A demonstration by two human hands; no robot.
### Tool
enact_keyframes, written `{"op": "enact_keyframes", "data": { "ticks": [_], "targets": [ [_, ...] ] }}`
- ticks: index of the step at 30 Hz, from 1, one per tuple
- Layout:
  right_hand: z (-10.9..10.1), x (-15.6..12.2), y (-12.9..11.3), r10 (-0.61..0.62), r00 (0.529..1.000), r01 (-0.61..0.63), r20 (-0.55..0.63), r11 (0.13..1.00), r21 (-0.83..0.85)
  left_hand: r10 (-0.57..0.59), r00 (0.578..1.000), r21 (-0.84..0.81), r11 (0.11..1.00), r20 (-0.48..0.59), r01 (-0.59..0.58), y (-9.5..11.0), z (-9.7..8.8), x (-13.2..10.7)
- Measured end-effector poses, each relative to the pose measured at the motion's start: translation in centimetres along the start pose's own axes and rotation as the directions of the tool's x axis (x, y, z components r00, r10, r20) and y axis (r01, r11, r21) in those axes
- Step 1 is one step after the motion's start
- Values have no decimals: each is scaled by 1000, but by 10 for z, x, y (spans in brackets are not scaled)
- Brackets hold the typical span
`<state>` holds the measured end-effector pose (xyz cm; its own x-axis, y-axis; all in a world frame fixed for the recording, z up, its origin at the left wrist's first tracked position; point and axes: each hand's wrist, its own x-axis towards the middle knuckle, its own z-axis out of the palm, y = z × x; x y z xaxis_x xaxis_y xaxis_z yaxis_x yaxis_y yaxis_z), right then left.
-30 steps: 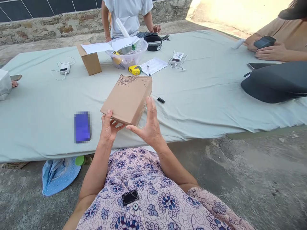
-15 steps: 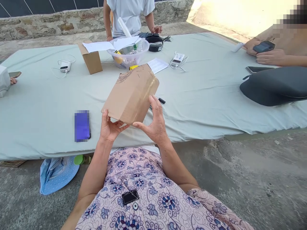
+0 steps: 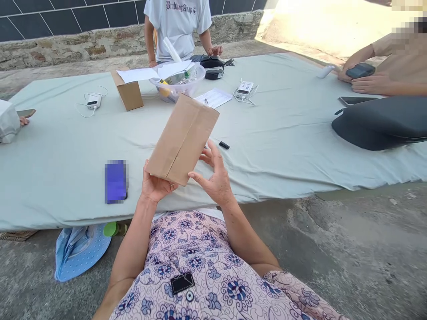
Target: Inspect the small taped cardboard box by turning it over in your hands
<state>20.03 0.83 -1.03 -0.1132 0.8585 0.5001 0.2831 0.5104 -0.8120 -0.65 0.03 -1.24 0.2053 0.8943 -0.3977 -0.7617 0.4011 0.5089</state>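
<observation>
A brown cardboard box (image 3: pixel 183 138) is tilted up above the near edge of the pale green mat (image 3: pixel 283 133). A face with a taped centre seam points toward me. My left hand (image 3: pixel 154 186) grips its lower left corner from beneath, fingers curled on it. My right hand (image 3: pixel 215 176) supports the lower right edge, thumb and fingertips touching the box, the other fingers spread. A small black marker cap (image 3: pixel 224 145) lies on the mat just beyond my right hand.
On the mat lie a phone (image 3: pixel 115 181), a smaller cardboard box (image 3: pixel 128 91), a clear bowl (image 3: pixel 176 80) with items, papers (image 3: pixel 213 97), and power banks (image 3: pixel 92 101). People sit at the far side and right. A blue hat (image 3: pixel 78 251) lies on the concrete.
The box has been rotated in my hands: the scribbled face turned away and the seamed face now points at me. Both hands have stayed at its lower end.
</observation>
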Motion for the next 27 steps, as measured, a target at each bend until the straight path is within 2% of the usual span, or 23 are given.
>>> {"op": "enact_keyframes", "data": {
  "ticks": [3,7,11,14,17,20,24,27],
  "targets": [
    [-8,2,7,40,987,-37,-155,999,21,15,999,108,994,-29,-12,3,-9,2],
    [-28,8,15,78,932,-50,-354,995,88,85,990,181,982,-115,-63,6,-13,2],
    [-43,11,8,146,918,-91,-370,982,163,184,974,230,962,-132,-150,5,-13,3],
    [-41,12,4,163,904,-90,-395,976,197,319,942,289,916,-105,-278,3,-14,3],
    [-33,12,5,184,905,-116,-383,974,194,413,907,372,858,-86,-355,2,-15,3],
    [-28,11,8,213,917,-173,-336,974,147,525,846,458,777,-94,-431,2,-16,5],
    [-26,11,7,201,927,-172,-316,978,117,677,735,566,621,-40,-542,3,-14,10],
    [-27,11,3,195,936,-172,-294,980,102,766,637,563,563,-81,-605,3,-12,12]
  ]
}}
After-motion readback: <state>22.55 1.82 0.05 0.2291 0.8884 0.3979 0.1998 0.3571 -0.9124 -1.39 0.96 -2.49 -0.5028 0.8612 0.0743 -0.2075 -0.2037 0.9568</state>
